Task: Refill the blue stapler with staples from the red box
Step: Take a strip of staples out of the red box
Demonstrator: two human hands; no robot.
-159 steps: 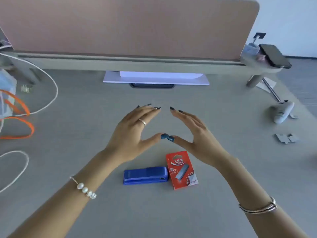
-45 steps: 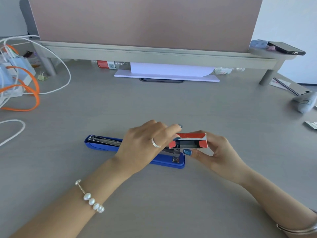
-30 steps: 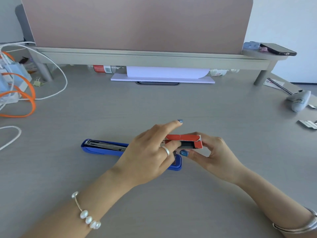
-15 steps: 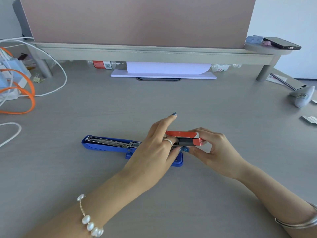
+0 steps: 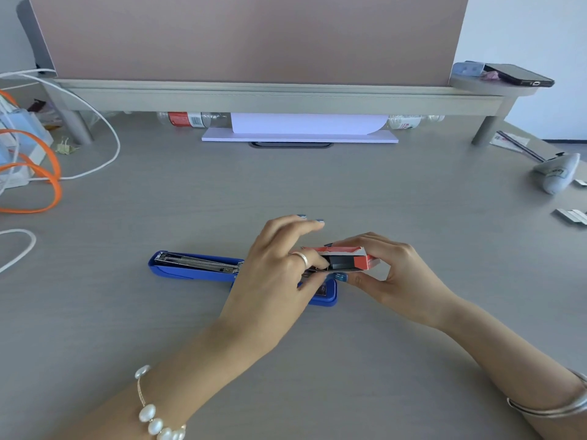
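The blue stapler [image 5: 190, 268] lies flat on the grey desk, folded fully open, with its metal staple channel facing up. Its right half is hidden under my left hand [image 5: 276, 281]. My right hand [image 5: 394, 274] holds the red box [image 5: 349, 260] just above the stapler's right end, the open end of the box facing left. My left thumb and forefinger reach into that open end; whether they pinch staples there is hidden.
A shelf [image 5: 286, 93] with a brown panel runs along the back, with a phone [image 5: 517, 78] on its right end. White and orange cables [image 5: 47, 173] lie at the left. A white object [image 5: 559, 174] and loose staple strips [image 5: 571, 215] lie at the right.
My left hand's fingers have curled in toward the mouth of the red box over the last second. The box and the opened stapler have stayed nearly in place.
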